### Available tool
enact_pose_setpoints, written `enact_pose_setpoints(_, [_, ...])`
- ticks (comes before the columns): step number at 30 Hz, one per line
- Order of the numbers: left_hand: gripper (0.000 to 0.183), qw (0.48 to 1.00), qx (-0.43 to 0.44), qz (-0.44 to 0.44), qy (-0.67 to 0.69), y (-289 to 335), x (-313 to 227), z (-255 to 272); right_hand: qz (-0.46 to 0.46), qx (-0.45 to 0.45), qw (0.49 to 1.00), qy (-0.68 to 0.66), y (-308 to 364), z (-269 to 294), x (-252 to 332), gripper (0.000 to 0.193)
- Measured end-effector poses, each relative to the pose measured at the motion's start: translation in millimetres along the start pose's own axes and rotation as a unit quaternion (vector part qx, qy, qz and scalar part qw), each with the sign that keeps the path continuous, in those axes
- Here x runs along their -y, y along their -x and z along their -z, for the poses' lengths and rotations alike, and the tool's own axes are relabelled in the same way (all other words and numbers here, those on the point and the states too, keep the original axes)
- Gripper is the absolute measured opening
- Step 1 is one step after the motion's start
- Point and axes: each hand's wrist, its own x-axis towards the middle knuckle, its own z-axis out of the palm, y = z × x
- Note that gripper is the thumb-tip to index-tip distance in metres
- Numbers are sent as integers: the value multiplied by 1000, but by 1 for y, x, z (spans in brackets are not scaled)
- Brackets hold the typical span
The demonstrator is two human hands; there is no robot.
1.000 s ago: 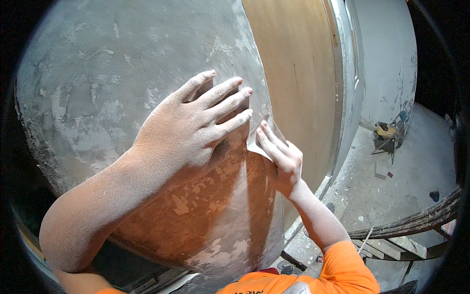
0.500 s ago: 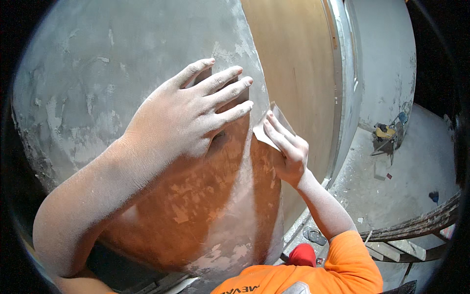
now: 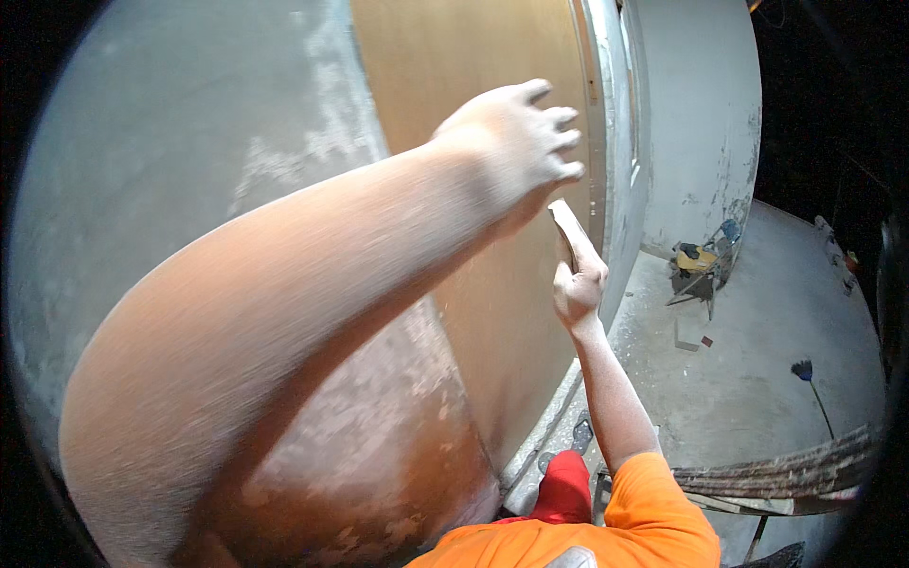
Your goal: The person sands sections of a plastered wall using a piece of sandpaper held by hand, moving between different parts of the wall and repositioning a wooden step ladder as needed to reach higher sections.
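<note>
My left hand (image 3: 516,142), dusted white, reaches across in front of the tan door panel (image 3: 511,293), fingers apart and slightly bent, holding nothing visible. Whether it touches the panel I cannot tell; the long forearm is a little blurred. Just below it, my right hand (image 3: 578,282) points up toward the left fingertips. Its fingers are pressed together on what looks like the folded sandpaper sheet (image 3: 561,214), now seen nearly edge-on as a thin pale strip. Left of the panel stands the grey plastered wall (image 3: 189,123), with patchy white marks; my left arm covers part of it.
A pale wall (image 3: 701,114) rises at the right. On the concrete floor (image 3: 757,322) stands a folding stand (image 3: 705,270) with a yellow item, and farther right a dark brush with a long handle (image 3: 803,369). A slatted wooden piece (image 3: 786,469) lies at lower right.
My left hand has left the plastered wall and swung right over the door panel. My right hand has come off the wall's edge, its sheet turned edge-on. The view has shifted right.
</note>
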Motion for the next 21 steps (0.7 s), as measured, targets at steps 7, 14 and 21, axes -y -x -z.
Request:
enact_pose_setpoints(7, [55,998,-24,-53,26,-215,-30,-39,-61,-61,989,120,-5,72,-155,41])
enact_pose_setpoints(14, [67,990,-29,-66,125,-406,-64,-172,-191,-71,959,199,-18,169,-307,37])
enact_pose_setpoints(21, [68,986,-104,-19,128,-572,-35,-279,-241,-7,954,180,-125,203,-402,39])
